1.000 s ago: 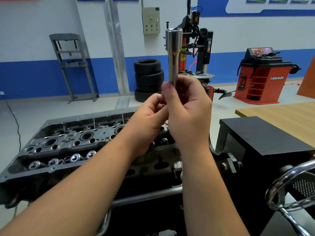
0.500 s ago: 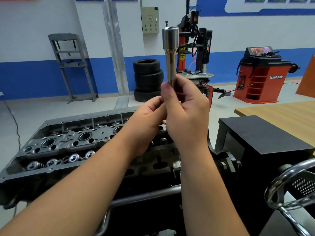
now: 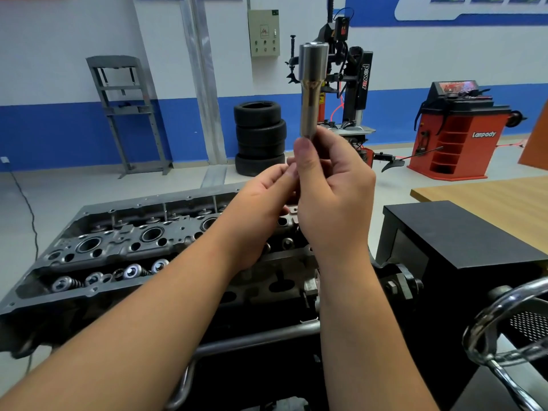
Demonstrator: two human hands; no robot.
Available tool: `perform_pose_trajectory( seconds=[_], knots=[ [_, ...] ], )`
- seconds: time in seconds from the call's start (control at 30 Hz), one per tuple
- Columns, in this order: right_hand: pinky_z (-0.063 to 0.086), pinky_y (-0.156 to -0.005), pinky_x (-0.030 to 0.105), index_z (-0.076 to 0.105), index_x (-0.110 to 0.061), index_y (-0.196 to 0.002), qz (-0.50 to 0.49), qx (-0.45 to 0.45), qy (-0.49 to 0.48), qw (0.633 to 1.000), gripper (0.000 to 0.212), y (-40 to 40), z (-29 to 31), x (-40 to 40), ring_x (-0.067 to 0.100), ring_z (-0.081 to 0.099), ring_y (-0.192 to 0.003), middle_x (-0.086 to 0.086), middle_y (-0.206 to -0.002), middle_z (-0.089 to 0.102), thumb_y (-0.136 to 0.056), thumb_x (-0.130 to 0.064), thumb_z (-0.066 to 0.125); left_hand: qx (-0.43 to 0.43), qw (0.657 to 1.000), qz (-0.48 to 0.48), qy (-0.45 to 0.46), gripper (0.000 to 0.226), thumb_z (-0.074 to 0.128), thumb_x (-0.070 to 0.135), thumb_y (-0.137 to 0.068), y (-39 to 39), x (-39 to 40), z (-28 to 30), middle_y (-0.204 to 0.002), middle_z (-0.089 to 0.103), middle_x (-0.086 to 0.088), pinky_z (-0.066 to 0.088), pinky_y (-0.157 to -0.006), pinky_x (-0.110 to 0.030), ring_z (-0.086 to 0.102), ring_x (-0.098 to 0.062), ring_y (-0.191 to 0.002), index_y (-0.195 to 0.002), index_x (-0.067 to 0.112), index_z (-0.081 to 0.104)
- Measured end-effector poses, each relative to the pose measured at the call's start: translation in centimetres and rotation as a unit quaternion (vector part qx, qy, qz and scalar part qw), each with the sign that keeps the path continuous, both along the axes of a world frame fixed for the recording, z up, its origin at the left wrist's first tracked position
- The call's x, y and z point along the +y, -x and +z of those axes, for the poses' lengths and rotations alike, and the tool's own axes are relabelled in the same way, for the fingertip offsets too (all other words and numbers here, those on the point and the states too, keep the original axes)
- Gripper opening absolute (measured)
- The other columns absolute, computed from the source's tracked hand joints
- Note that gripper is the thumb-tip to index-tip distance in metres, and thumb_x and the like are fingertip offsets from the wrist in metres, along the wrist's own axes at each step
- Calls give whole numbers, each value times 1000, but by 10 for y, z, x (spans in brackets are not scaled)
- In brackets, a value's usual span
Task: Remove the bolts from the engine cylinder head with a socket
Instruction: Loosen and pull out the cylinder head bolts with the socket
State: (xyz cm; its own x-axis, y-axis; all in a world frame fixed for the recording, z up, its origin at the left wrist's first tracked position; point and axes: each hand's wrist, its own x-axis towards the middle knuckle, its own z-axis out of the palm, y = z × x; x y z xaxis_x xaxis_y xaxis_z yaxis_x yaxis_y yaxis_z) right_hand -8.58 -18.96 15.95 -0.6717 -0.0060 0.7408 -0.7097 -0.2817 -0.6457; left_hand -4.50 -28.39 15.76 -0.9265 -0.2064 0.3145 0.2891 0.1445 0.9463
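On the left the engine cylinder head [image 3: 124, 247] lies on its stand, a heavy, rigid casting, I judge, that will not shift under a wrench; four valve springs [image 3: 109, 275] show along its near edge and three large round bores [image 3: 151, 234] across its top, the rest hidden behind the arms. No bolt is plainly visible there. Moving right, the left hand [image 3: 261, 203] is curled, fingertips pinching at the lower end of the socket, though what exactly they grip is hidden behind the right hand. One long socket [image 3: 312, 90] stands upright in mid-air above the head, polished steel: likely stiff, fairly weighty for its size and slippery on its smooth shank, so the narrow lower shank is the best hold, leaving the wider top free. The right hand [image 3: 332, 191] wraps that lower shank, thumb pressed along it. Two hands, one socket. Farther right sits a black box [image 3: 462, 232] and a wooden desk [image 3: 489, 194].
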Motion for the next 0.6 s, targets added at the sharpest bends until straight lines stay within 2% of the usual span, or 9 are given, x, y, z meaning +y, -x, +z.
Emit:
perform_pose_trajectory(
  seconds=[0.1, 0.17, 0.23, 0.33, 0.43, 0.53, 0.6],
  knots=[
    [57, -86, 48, 63, -8, -129, 13, -16, 0, 1000, 35, 1, -1, 1, 16, 70, -95, -1, -97, 72, -101, -27, 54, -6, 1000, -7, 8, 37, 39, 35, -112, 0, -2, 0, -129, 71, -12, 35, -118, -64, 62, -33, -128, -131, 18, 65],
    [58, -87, 49, 59, -9, -135, 24, -21, -7, 999, 41, 2, -2, 1, 17, 70, -100, 1, -101, 72, -101, -30, 51, -7, 1000, -13, 5, 31, 42, 34, -110, -1, -2, 1, -127, 73, -10, 35, -118, -63, 63, -31, -126, -126, 23, 67],
    [57, -86, 48, 60, -11, -133, 29, -19, -11, 999, 40, 1, -1, 0, 16, 69, -99, -2, -100, 72, -101, -32, 52, 0, 1000, -22, -1, 28, 47, 33, -108, -1, -1, 1, -122, 75, -10, 39, -116, -61, 67, -31, -121, -123, 22, 67],
    [55, -84, 44, 67, -11, -119, 10, 7, -29, 1000, 31, -1, 1, -1, 18, 66, -91, -5, -93, 68, -99, -33, 59, 21, 999, -29, -20, 38, 59, 34, -96, -2, 0, 1, -111, 75, -8, 56, -96, -44, 70, -25, -105, -126, 12, 65],
    [54, -87, 46, 70, -9, -119, 5, 14, -26, 1000, 27, -1, 1, 0, 20, 67, -94, 1, -97, 71, -98, -24, 61, 43, 998, -27, -31, 52, 63, 35, -87, -2, 0, 1, -111, 73, -9, 58, -86, -33, 69, -21, -100, -129, 5, 60],
    [55, -90, 38, 66, -8, -128, 3, 22, -44, 999, 29, 0, 1, 0, 11, 68, -100, -1, -104, 73, -102, -19, 56, 46, 998, -34, -34, 43, 63, 37, -85, 0, -1, 0, -104, 76, -1, 60, -79, -26, 72, -15, -96, -122, 14, 64],
    [55, -93, 37, 62, -9, -133, 9, 20, -44, 999, 33, 1, 0, 0, 10, 68, -104, 0, -107, 73, -103, -20, 53, 40, 998, -47, -29, 39, 62, 38, -87, 0, -1, -1, -102, 78, 1, 59, -77, -24, 73, -15, -95, -120, 19, 66]
  ],
)
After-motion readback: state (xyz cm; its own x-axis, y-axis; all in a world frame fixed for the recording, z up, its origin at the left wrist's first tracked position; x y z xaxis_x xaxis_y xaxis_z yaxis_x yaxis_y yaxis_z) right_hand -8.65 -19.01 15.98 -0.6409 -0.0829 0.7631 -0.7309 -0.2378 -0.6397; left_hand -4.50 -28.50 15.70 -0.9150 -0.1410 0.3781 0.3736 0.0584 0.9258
